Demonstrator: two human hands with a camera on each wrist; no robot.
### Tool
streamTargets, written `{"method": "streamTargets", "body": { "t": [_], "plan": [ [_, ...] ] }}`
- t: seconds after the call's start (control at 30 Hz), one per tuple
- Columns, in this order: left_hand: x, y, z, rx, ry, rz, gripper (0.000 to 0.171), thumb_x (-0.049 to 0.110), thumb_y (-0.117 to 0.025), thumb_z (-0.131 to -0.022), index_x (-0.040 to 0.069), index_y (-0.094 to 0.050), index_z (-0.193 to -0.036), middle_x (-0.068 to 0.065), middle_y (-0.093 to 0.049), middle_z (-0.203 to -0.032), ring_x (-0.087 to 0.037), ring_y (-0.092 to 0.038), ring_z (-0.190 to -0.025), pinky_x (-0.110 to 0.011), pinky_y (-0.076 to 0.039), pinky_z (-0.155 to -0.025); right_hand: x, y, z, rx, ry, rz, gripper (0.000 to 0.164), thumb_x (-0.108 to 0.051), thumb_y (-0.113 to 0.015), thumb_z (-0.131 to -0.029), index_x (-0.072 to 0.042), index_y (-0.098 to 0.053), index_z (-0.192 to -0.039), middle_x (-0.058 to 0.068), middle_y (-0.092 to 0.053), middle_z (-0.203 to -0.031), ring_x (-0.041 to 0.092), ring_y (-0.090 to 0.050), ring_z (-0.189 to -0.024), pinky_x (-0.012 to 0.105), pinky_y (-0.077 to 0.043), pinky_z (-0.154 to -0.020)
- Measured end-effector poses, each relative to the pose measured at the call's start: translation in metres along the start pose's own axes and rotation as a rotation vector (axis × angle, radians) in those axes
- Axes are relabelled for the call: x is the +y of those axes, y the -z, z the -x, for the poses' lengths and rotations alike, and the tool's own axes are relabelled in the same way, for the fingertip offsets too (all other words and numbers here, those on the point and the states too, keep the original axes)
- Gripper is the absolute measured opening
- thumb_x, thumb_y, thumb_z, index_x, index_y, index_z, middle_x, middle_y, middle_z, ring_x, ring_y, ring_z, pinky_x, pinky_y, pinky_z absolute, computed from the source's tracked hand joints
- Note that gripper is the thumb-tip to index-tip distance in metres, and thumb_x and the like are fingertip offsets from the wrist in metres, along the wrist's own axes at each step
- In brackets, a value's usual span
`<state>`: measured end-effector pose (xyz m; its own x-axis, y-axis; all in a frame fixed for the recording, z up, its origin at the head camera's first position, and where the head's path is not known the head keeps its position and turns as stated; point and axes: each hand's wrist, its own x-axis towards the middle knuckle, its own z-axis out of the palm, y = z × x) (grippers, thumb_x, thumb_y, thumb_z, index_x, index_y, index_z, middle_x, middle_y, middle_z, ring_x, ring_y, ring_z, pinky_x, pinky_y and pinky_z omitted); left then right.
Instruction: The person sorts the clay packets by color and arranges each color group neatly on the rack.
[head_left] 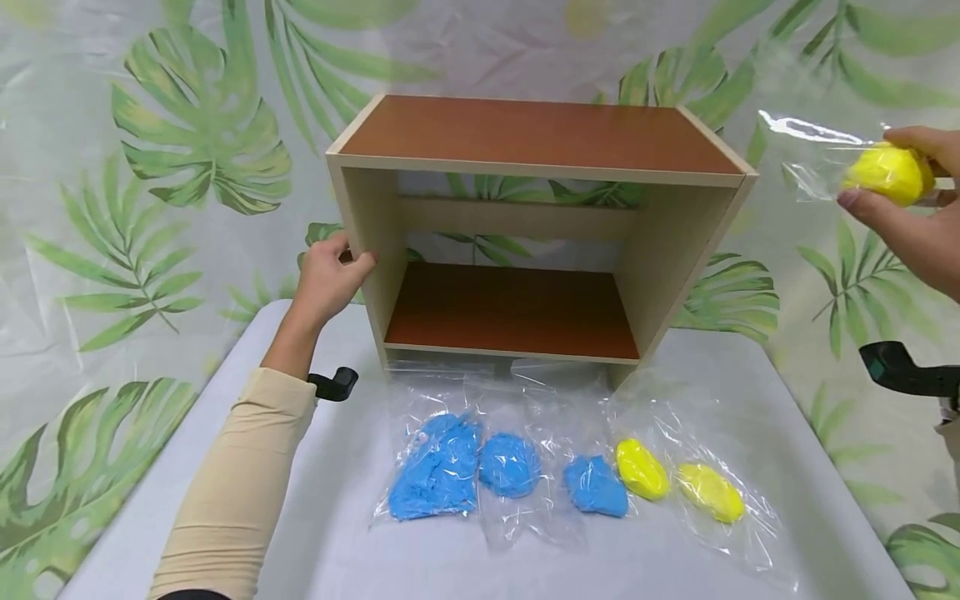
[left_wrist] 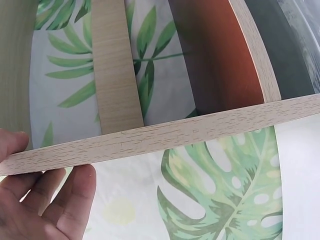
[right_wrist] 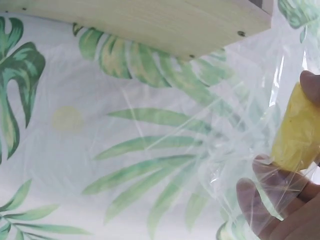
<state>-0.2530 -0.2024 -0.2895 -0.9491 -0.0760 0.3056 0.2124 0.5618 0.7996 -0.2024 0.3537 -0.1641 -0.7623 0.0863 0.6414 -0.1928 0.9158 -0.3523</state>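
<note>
A small wooden shelf (head_left: 540,171) with a reddish-brown top and inner board stands on the table. My left hand (head_left: 330,275) pinches the front edge of its left side panel; in the left wrist view the thumb lies inside the panel (left_wrist: 150,135) and the fingers outside. Raised at the far right, my right hand (head_left: 918,217) grips a yellow lump of clay (head_left: 888,173) in a clear plastic bag (head_left: 813,154). The bag's loose end sticks out toward the shelf. The right wrist view shows the yellow lump (right_wrist: 295,132) between thumb and fingers.
In front of the shelf lie bagged blue lumps, among them a large one (head_left: 438,467) and a round one (head_left: 510,464). Two bagged yellow lumps, one (head_left: 642,469) nearer the middle, lie to their right. A leaf-patterned sheet (head_left: 202,125) hangs behind the white table (head_left: 330,517).
</note>
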Motion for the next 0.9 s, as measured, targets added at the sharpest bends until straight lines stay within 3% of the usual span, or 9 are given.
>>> {"method": "streamTargets", "body": {
  "t": [0.13, 0.2, 0.27, 0.33, 0.4, 0.53, 0.7, 0.8, 0.9],
  "plan": [
    [0.000, 0.000, 0.000, -0.005, -0.007, -0.001, 0.045, 0.025, -0.056, -0.093, 0.001, -0.061, -0.131, -0.023, -0.064, -0.131, -0.035, -0.062, -0.120, -0.052, -0.052, -0.098, -0.010, -0.002, -0.006, -0.005, -0.027, -0.010, 0.059, -0.029, -0.063, -0.094, -0.022, -0.045, -0.150, 0.002, -0.049, -0.142, -0.020, -0.028, -0.107, 0.004, -0.029, -0.103],
    [-0.001, -0.001, -0.001, -0.005, -0.011, -0.002, 0.045, 0.025, -0.056, -0.093, 0.000, -0.061, -0.131, -0.023, -0.064, -0.130, -0.035, -0.062, -0.120, -0.052, -0.052, -0.098, -0.015, -0.005, -0.009, -0.005, -0.023, -0.012, 0.059, -0.030, -0.063, -0.095, -0.022, -0.045, -0.150, -0.004, -0.045, -0.140, -0.019, -0.028, -0.109, 0.007, -0.030, -0.108],
    [-0.001, -0.001, -0.001, -0.003, -0.014, -0.004, 0.045, 0.025, -0.056, -0.093, 0.000, -0.061, -0.130, -0.023, -0.064, -0.130, -0.036, -0.063, -0.119, -0.053, -0.052, -0.098, -0.021, -0.007, -0.012, -0.014, 0.001, -0.009, 0.059, -0.030, -0.063, -0.095, -0.018, -0.045, -0.150, -0.001, -0.045, -0.138, -0.014, -0.027, -0.109, 0.005, -0.029, -0.106],
    [-0.001, -0.001, 0.000, -0.002, -0.012, -0.005, 0.045, 0.026, -0.055, -0.093, 0.001, -0.061, -0.130, -0.023, -0.064, -0.130, -0.036, -0.062, -0.120, -0.053, -0.052, -0.098, -0.028, -0.009, -0.015, -0.025, 0.038, -0.009, 0.060, -0.028, -0.063, -0.094, -0.013, -0.045, -0.149, 0.015, -0.045, -0.142, -0.011, -0.025, -0.107, 0.001, -0.028, -0.100],
    [-0.001, -0.001, 0.000, -0.001, -0.010, -0.005, 0.045, 0.026, -0.056, -0.094, 0.001, -0.061, -0.131, -0.023, -0.064, -0.130, -0.036, -0.062, -0.120, -0.053, -0.052, -0.098, -0.033, -0.010, -0.018, -0.039, 0.060, -0.017, 0.060, -0.027, -0.065, -0.093, -0.010, -0.047, -0.147, 0.023, -0.043, -0.145, -0.009, -0.024, -0.106, -0.001, -0.027, -0.094],
    [-0.001, -0.001, 0.001, -0.001, -0.007, -0.003, 0.046, 0.026, -0.056, -0.094, 0.001, -0.061, -0.131, -0.023, -0.064, -0.131, -0.037, -0.062, -0.121, -0.053, -0.052, -0.099, -0.043, -0.013, -0.022, -0.071, 0.079, -0.018, 0.060, -0.028, -0.065, -0.093, -0.009, -0.047, -0.147, 0.024, -0.044, -0.144, -0.004, -0.023, -0.108, -0.001, -0.026, -0.090],
    [-0.002, -0.002, 0.001, 0.009, -0.007, -0.008, 0.045, 0.025, -0.056, -0.093, 0.001, -0.061, -0.130, -0.023, -0.065, -0.129, -0.036, -0.063, -0.119, -0.053, -0.053, -0.097, -0.052, -0.020, -0.028, -0.103, 0.098, -0.050, 0.063, -0.029, -0.066, -0.092, -0.012, -0.045, -0.148, 0.022, -0.047, -0.144, -0.007, -0.025, -0.104, 0.001, -0.026, -0.084],
    [-0.002, -0.002, 0.000, 0.020, -0.005, -0.020, 0.043, 0.025, -0.055, -0.093, 0.000, -0.063, -0.127, -0.023, -0.066, -0.126, -0.035, -0.064, -0.115, -0.051, -0.054, -0.095, -0.060, -0.025, -0.031, -0.128, 0.080, -0.071, 0.065, -0.031, -0.066, -0.093, -0.014, -0.041, -0.150, 0.021, -0.047, -0.147, 0.007, -0.041, -0.112, 0.003, -0.028, -0.085],
    [-0.002, -0.002, -0.001, 0.031, -0.001, -0.029, 0.041, 0.025, -0.055, -0.092, -0.001, -0.065, -0.122, -0.023, -0.068, -0.122, -0.033, -0.064, -0.112, -0.048, -0.053, -0.092, -0.070, -0.030, -0.034, -0.152, 0.057, -0.087, 0.067, -0.033, -0.064, -0.093, -0.014, -0.036, -0.151, 0.019, -0.046, -0.150, 0.030, -0.043, -0.123, 0.006, -0.031, -0.088]
  ]
}}
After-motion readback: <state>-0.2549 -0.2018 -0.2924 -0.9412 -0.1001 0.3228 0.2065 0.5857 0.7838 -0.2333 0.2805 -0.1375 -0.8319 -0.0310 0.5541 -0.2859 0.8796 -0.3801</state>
